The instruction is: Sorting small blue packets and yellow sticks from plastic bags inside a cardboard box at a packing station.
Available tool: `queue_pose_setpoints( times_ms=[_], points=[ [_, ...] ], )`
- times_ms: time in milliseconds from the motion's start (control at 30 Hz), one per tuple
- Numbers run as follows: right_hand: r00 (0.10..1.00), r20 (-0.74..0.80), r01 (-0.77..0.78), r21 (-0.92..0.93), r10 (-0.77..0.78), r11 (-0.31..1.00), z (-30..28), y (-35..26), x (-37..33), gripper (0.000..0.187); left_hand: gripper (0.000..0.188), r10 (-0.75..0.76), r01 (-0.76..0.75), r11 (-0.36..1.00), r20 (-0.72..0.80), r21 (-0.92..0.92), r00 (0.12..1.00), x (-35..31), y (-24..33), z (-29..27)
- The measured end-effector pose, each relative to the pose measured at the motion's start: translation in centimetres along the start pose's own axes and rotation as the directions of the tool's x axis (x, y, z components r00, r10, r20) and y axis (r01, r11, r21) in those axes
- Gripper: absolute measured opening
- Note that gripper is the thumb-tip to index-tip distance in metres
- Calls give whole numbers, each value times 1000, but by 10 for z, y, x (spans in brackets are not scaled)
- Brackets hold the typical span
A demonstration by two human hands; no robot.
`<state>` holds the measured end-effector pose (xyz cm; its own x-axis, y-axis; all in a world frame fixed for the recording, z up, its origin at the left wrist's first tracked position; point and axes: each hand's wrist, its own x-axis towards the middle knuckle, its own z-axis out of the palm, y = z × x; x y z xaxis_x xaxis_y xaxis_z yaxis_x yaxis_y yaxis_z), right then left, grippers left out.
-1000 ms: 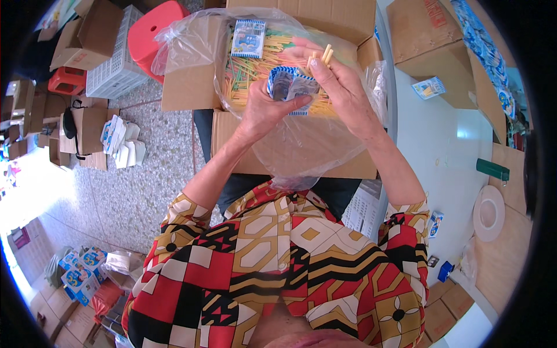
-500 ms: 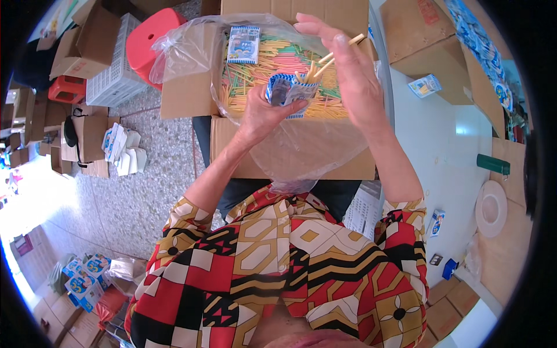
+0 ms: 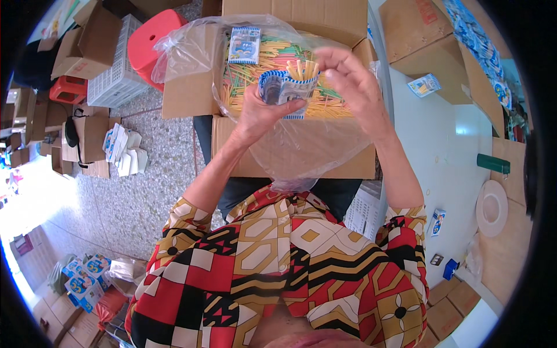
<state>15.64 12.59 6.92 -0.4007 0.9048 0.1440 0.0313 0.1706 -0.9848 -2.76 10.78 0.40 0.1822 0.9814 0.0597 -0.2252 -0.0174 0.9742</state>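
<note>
My left hand (image 3: 258,116) grips small blue-and-white packets (image 3: 299,93) over the box, thumb pressed across their front. Several pale yellow sticks (image 3: 301,71) stand up out of the mouth of one packet. Just right of that mouth is my right hand (image 3: 357,90), its fingers bent and apart from the thumb, with no stick visible in it. Under both hands lies a heap of thin yellow, green and pink sticks (image 3: 284,49) in a plastic-lined cardboard box (image 3: 191,95). Another blue-and-white packet (image 3: 244,45) rests flat on the heap's far left.
Clear plastic liner (image 3: 313,145) drapes over the box's near side. A red stool (image 3: 154,40) and a white crate (image 3: 116,66) stand at the left. On the pale table (image 3: 447,133) at the right are a loose packet (image 3: 425,85), a green object (image 3: 493,164) and a large open carton (image 3: 429,55).
The sticks that lay against my right hand now stand in the packet with the others. My right hand has lowered slightly and its fingers have bent. The packets have shifted a little left.
</note>
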Motion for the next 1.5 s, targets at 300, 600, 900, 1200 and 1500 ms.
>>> queue_pose_setpoints(
  times_ms=[300,600,900,1200,1500],
  points=[
    [988,-139,-68,47,74,997,-2,15,-15,14,36,-22,28,995,57,-95,998,-3,6,10],
    [946,-322,54,42,-37,998,-35,3,-30,17,35,-157,163,935,44,-315,987,0,3,32],
    [842,-538,-95,-202,-29,975,-172,44,-82,17,27,-208,223,908,81,-356,975,7,6,66],
    [660,-736,-249,-404,-152,880,-310,114,-118,19,24,-230,259,894,122,-366,966,4,9,77],
    [488,-705,-472,-709,-514,523,-289,98,-111,22,25,-160,183,937,99,-297,982,0,14,50]
  ],
)
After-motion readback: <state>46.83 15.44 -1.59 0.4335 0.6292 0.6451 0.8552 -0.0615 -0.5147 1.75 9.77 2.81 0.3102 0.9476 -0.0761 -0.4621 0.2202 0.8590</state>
